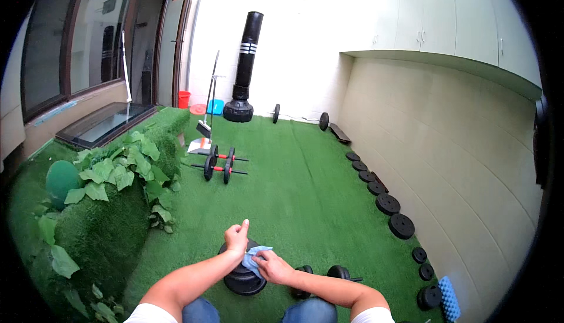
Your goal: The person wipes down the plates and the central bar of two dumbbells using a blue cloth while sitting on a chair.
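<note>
My right hand (pixel 274 267) pinches a light blue cloth (pixel 254 261), which lies against the black round weight (pixel 245 282) in front of my knees. My left hand (pixel 237 237) is just above the far side of this weight, its fingers curled and its thumb pointing up. Whether those fingers grip part of the weight is hidden. The weight looks like stacked plates; my hands and the cloth cover much of its top. By my right forearm are black dumbbells (pixel 339 272), partly covered by the arm.
Two dumbbells with red grips (pixel 219 168) lie ahead on artificial turf (pixel 282 208). Weight plates (pixel 387 204) line the right wall. A barbell (pixel 324 121) and a standing punching bag (pixel 249 58) are at the back. Leafy vines (pixel 110 173) hang over the turf-covered ledge at left.
</note>
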{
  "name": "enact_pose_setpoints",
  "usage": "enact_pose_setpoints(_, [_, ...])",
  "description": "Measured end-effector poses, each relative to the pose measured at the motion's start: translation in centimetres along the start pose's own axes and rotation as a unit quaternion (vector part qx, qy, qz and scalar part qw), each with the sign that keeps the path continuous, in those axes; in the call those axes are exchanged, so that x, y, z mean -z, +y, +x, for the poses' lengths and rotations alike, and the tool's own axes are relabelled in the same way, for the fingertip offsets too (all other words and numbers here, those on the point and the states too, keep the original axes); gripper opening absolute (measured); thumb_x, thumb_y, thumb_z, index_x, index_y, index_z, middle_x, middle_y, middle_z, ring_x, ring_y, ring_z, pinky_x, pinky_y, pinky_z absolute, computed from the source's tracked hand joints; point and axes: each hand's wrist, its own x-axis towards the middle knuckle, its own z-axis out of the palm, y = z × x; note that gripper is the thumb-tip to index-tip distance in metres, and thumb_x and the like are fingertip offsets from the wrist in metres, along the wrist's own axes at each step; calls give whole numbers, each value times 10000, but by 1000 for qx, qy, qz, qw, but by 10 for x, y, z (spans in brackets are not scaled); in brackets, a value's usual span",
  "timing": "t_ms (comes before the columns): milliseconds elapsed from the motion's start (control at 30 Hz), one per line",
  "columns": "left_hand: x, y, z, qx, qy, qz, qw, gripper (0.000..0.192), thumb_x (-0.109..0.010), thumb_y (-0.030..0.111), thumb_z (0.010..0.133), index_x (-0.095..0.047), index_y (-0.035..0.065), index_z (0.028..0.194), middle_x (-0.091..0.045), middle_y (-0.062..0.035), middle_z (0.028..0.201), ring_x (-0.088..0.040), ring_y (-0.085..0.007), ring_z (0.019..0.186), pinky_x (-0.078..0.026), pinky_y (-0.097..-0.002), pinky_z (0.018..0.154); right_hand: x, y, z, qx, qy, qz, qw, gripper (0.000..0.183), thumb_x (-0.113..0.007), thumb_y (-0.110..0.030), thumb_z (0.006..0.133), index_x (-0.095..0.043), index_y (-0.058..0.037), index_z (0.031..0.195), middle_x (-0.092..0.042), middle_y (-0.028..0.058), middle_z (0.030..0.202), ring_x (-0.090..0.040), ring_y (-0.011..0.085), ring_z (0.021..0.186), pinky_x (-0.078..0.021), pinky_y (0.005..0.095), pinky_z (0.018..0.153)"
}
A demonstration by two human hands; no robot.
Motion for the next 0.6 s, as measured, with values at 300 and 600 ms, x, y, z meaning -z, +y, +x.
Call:
enact_pose_setpoints(300, [11, -12, 0, -64, -38, 33, 997, 586, -729, 434, 960, -500, 101, 535, -483, 26, 529, -403, -87, 461, -304, -300, 442, -32, 59, 49, -78, 19, -33, 996, 329, -668, -133, 879, -715, -14, 1182, -639, 197, 1213, -614, 391, 1089, -520, 469, 951])
enact_pose_setpoints(600, [11, -14, 11, 4, 7, 30, 1000, 583, -672, 471, 987, -431, 121, 588, -407, 17, 565, -368, -118, 540, -308, -364, 488, -7, 10, -6, -4, -15, 3, 1000, 430, -690, -66, 779, -696, -13, 1206, -620, 241, 1199, -616, 412, 1095, -538, 472, 962])
